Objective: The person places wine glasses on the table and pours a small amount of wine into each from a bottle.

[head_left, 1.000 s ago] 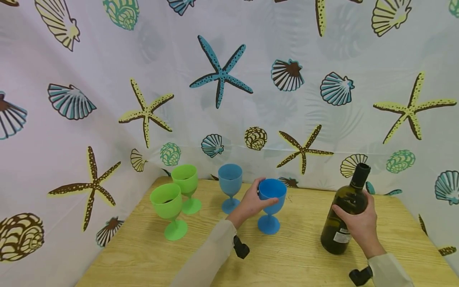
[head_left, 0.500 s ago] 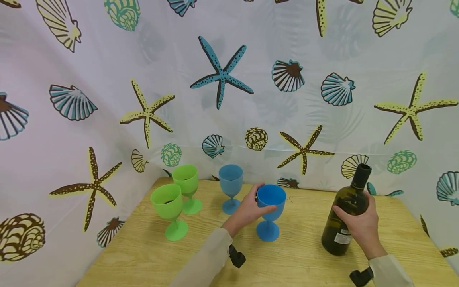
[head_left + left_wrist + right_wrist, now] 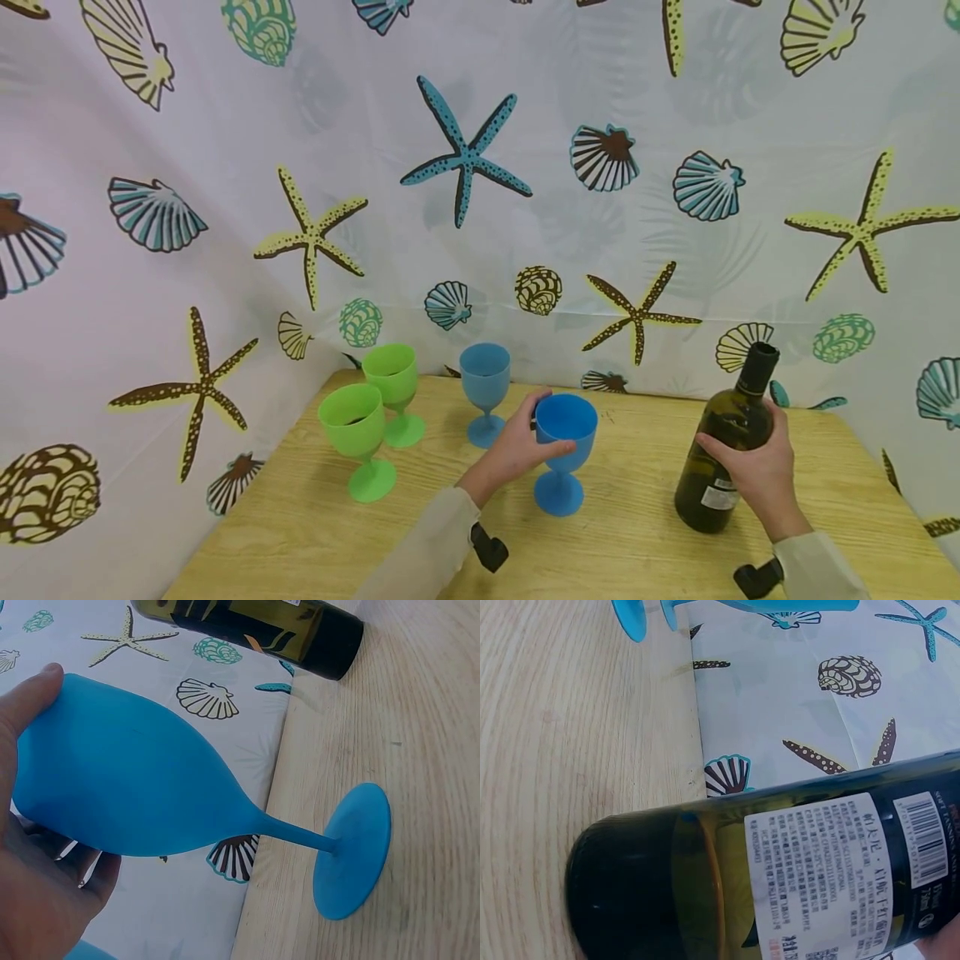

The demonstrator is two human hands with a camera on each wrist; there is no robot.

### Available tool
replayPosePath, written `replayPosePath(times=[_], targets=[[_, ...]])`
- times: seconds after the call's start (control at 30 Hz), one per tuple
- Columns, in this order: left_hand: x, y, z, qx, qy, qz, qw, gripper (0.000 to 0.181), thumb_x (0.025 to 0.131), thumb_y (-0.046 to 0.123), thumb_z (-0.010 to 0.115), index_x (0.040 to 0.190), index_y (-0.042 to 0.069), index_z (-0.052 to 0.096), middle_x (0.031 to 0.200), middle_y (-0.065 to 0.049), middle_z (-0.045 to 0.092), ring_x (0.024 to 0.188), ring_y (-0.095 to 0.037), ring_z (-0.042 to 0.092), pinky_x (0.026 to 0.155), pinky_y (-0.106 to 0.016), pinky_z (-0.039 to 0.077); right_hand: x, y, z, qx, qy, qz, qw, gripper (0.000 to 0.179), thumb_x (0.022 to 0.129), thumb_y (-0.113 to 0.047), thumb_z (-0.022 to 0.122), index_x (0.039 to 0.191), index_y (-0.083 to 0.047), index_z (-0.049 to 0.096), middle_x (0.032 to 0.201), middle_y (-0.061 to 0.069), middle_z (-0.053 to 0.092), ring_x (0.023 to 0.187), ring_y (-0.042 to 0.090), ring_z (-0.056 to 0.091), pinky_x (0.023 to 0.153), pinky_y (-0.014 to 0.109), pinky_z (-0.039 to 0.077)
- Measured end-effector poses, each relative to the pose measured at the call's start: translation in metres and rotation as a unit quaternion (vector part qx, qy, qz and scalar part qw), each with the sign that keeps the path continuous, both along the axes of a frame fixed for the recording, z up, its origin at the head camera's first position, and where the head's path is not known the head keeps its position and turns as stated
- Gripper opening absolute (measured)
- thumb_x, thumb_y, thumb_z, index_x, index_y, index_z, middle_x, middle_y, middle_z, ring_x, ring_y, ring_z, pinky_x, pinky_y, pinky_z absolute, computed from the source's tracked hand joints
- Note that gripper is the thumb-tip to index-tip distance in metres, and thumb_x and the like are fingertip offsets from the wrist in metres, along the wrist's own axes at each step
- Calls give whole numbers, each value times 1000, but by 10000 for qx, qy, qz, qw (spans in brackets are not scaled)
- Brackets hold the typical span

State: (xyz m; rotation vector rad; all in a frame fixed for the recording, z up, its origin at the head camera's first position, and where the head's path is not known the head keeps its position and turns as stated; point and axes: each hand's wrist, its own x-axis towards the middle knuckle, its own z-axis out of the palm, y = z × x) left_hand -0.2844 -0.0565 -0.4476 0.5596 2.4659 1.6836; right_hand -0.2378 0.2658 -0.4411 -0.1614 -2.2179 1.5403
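Observation:
My left hand (image 3: pixel 517 450) holds a bright blue plastic goblet (image 3: pixel 582 446) by its bowl, thumb on the near side and fingers behind. The goblet stands upright in the head view; in the left wrist view its stem and round foot (image 3: pixel 351 851) show low over the wood. Further right, my right hand (image 3: pixel 761 473) grips a dark green wine bottle (image 3: pixel 731 423) around its upper body, neck up. A white printed label (image 3: pixel 821 877) fills much of the right wrist view. In that view most of my right hand is hidden.
A second blue goblet (image 3: pixel 484 379) stands at the back, left of the held one. Two green goblets (image 3: pixel 390 375) stand at the left, one behind the other. The wooden table (image 3: pixel 300 533) meets a shell-and-starfish curtain (image 3: pixel 525 225) at its back and sides.
My left hand has drawn the blue goblet toward me and slightly left, away from the curtain. My right hand and the bottle have stayed nearly in place.

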Motion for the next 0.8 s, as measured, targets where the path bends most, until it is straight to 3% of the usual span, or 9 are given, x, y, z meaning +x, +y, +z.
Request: replayPosePath(times=[0.43,0.8], targets=[[13,0,-3,122,53,-115,9998,85,81,37,75,147,12,27,141,-12,40,125,-33,42,95,-52,42,3,-4,-1,-91,43,-99,9999,100,77,-18,80,150,-8,12,141,23,34,125,42,39,98,57,35],[17,0,-5,198,50,-203,9996,80,84,35,72,148,15,27,143,-13,39,127,-35,41,96,-53,41,8,-10,-2,138,403,-245,9988,91,75,-14,81,145,-7,24,134,17,42,120,37,45,96,54,37]])
